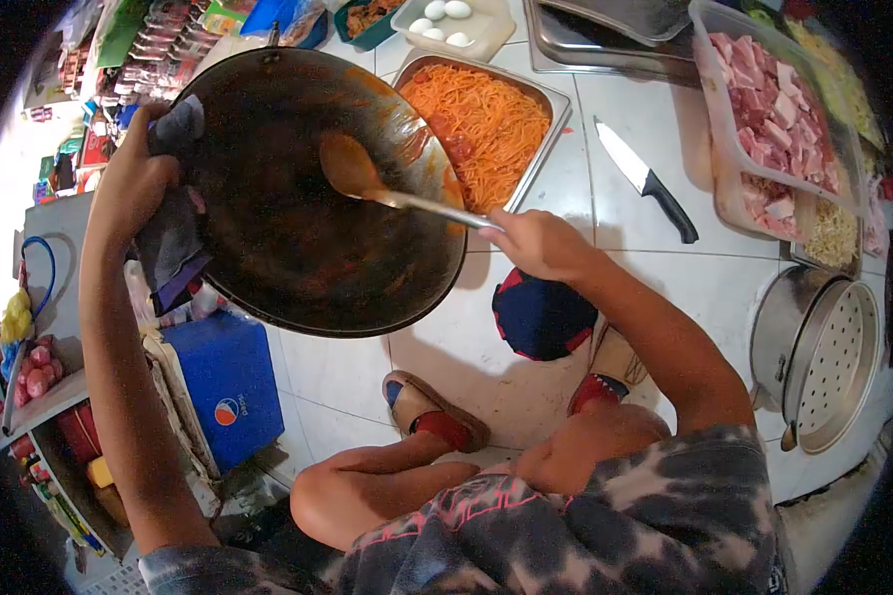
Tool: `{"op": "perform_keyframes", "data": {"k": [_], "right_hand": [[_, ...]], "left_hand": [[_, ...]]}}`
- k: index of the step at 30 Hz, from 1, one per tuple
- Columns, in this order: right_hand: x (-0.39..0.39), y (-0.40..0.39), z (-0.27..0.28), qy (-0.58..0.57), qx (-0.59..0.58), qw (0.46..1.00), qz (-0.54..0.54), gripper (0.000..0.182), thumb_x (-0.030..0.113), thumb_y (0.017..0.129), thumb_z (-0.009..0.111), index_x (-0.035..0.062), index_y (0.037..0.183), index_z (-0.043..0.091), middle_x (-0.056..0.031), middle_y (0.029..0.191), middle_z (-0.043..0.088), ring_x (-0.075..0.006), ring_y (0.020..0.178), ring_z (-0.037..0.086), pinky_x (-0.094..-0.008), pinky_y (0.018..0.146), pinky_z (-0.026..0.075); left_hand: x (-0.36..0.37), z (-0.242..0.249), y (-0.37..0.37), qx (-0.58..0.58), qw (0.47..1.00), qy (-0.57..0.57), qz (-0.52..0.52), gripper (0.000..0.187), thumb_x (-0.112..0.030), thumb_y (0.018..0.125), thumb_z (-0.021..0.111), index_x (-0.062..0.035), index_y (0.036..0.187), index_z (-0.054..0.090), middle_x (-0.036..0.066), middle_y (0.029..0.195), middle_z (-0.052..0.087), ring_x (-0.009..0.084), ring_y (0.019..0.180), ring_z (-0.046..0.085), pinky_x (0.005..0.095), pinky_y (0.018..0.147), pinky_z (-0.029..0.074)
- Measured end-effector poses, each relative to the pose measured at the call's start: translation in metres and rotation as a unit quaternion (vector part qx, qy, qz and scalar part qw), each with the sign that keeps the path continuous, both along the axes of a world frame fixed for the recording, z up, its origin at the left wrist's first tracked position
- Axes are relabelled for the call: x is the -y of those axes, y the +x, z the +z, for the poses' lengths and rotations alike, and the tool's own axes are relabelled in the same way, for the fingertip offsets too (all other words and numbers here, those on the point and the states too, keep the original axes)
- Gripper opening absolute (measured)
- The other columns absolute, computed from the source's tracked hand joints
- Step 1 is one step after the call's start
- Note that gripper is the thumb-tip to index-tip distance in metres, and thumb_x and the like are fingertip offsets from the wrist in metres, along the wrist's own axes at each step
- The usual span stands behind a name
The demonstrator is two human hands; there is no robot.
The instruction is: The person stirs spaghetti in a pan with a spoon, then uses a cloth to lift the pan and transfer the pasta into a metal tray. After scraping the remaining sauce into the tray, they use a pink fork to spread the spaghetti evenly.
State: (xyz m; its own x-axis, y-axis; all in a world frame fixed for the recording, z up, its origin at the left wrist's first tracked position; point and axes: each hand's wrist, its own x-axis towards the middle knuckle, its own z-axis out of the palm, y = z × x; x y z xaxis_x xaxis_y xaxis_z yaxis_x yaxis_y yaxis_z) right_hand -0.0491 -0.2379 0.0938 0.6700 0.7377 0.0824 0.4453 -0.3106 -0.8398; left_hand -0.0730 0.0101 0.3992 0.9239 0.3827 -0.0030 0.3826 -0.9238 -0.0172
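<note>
My left hand [144, 183] is closed on the left rim of a big dark wok [298, 248], with a grey cloth [174, 233] between hand and metal. The wok is tilted, its inside facing me and streaked with orange sauce. In my right hand [536, 243] is the metal handle of a ladle [352, 169], its bowl over the wok's inside and coated in sauce. Just beyond the wok's right rim sits a steel tray [556, 119] of orange spaghetti [476, 129], partly hidden by the wok.
A knife [645, 183] lies on the white tiles right of the tray. Plastic tubs of cut raw meat [774, 109] stand far right, above a steel steamer pot [824, 357]. Eggs [446, 20] sit in a tub at the back. A dark blue round pad [546, 317] lies near my feet.
</note>
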Motion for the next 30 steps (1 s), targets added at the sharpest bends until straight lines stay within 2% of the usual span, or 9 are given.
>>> {"op": "perform_keyframes", "data": {"k": [6, 10, 13, 17, 19, 21, 24, 27, 30], "right_hand": [[0.007, 0.008, 0.0, -0.069, -0.044, 0.991, -0.106, 0.029, 0.031, 0.083, 0.038, 0.0037, 0.084, 0.046, -0.0223, 0.063, 0.052, -0.0384, 0.062, 0.051, -0.0436, 0.055, 0.039], [0.018, -0.001, 0.024, -0.135, -0.046, 0.986, 0.084, 0.029, 0.032, 0.084, 0.035, 0.0044, 0.088, 0.045, -0.0218, 0.063, 0.052, -0.0369, 0.064, 0.052, -0.0437, 0.058, 0.039], [0.028, 0.01, 0.004, -0.118, -0.093, 0.987, 0.051, 0.028, 0.031, 0.084, 0.035, 0.0044, 0.087, 0.045, -0.02, 0.06, 0.051, -0.0353, 0.061, 0.052, -0.0426, 0.056, 0.039], [0.029, 0.017, -0.003, -0.082, -0.14, 0.978, -0.134, 0.032, 0.035, 0.085, 0.034, 0.0048, 0.083, 0.044, -0.0113, 0.052, 0.047, -0.0241, 0.045, 0.049, -0.0348, 0.042, 0.039], [0.026, 0.01, 0.042, 0.035, -0.477, 0.871, -0.11, 0.035, 0.041, 0.083, 0.036, 0.0069, 0.078, 0.039, 0.0026, 0.046, 0.031, -0.0091, 0.03, 0.031, -0.0215, 0.027, 0.027], [0.023, 0.005, 0.062, 0.189, -0.636, 0.749, 0.006, 0.037, 0.043, 0.081, 0.039, 0.006, 0.079, 0.04, 0.0009, 0.049, 0.033, -0.0089, 0.036, 0.036, -0.0214, 0.027, 0.028], [0.005, 0.0, 0.076, 0.219, -0.6, 0.758, 0.132, 0.036, 0.041, 0.082, 0.04, 0.0054, 0.083, 0.043, -0.002, 0.055, 0.038, -0.009, 0.044, 0.041, -0.0219, 0.028, 0.03], [-0.01, 0.013, 0.074, 0.018, -0.342, 0.938, 0.052, 0.035, 0.037, 0.082, 0.04, 0.0044, 0.094, 0.045, -0.0046, 0.061, 0.042, -0.0092, 0.052, 0.044, -0.0218, 0.03, 0.033], [-0.014, 0.011, 0.075, 0.052, -0.291, 0.954, -0.043, 0.034, 0.032, 0.083, 0.04, 0.0059, 0.104, 0.044, -0.0021, 0.057, 0.041, -0.0087, 0.043, 0.041, -0.0204, 0.031, 0.033]], "left_hand": [[-0.013, -0.004, 0.002, 0.008, 0.999, 0.042, -0.006, 0.05, -0.008, 0.058, 0.045, -0.005, 0.107, 0.038, 0.021, 0.09, 0.054, 0.0309, 0.082, 0.054, 0.0339, 0.071, 0.04], [-0.015, -0.006, 0.006, 0.008, 1.0, 0.001, 0.005, 0.051, -0.008, 0.058, 0.045, -0.0057, 0.108, 0.037, 0.021, 0.089, 0.054, 0.0306, 0.082, 0.054, 0.0341, 0.071, 0.04], [-0.012, -0.007, 0.005, -0.004, 0.999, 0.033, 0.015, 0.052, -0.008, 0.058, 0.045, -0.0062, 0.109, 0.037, 0.021, 0.089, 0.054, 0.0306, 0.081, 0.054, 0.0336, 0.071, 0.04], [-0.018, -0.011, 0.012, -0.017, 0.999, 0.028, 0.021, 0.053, -0.007, 0.057, 0.045, -0.0061, 0.11, 0.037, 0.021, 0.087, 0.054, 0.0307, 0.081, 0.055, 0.0333, 0.071, 0.041], [-0.03, -0.014, 0.013, -0.001, 1.0, 0.01, -0.007, 0.053, -0.007, 0.057, 0.045, -0.0054, 0.109, 0.037, 0.021, 0.087, 0.054, 0.0308, 0.081, 0.055, 0.0335, 0.071, 0.041], [-0.025, -0.016, 0.012, -0.002, 1.0, -0.02, 0.01, 0.052, -0.006, 0.057, 0.044, -0.0051, 0.109, 0.037, 0.022, 0.087, 0.054, 0.0306, 0.081, 0.055, 0.0336, 0.071, 0.04], [-0.011, -0.013, 0.013, -0.008, 0.998, -0.043, 0.037, 0.051, -0.006, 0.057, 0.044, -0.0054, 0.108, 0.038, 0.021, 0.086, 0.054, 0.0296, 0.08, 0.055, 0.0333, 0.069, 0.041], [-0.03, -0.014, 0.016, 0.007, 1.0, -0.012, -0.028, 0.05, -0.001, 0.058, 0.042, -0.0064, 0.107, 0.037, 0.019, 0.082, 0.053, 0.0261, 0.07, 0.055, 0.0317, 0.06, 0.043], [-0.026, -0.013, 0.017, 0.023, 0.999, -0.022, -0.038, 0.051, 0.008, 0.059, 0.037, -0.0072, 0.108, 0.034, 0.017, 0.075, 0.053, 0.0209, 0.052, 0.056, 0.0293, 0.046, 0.046]]}}
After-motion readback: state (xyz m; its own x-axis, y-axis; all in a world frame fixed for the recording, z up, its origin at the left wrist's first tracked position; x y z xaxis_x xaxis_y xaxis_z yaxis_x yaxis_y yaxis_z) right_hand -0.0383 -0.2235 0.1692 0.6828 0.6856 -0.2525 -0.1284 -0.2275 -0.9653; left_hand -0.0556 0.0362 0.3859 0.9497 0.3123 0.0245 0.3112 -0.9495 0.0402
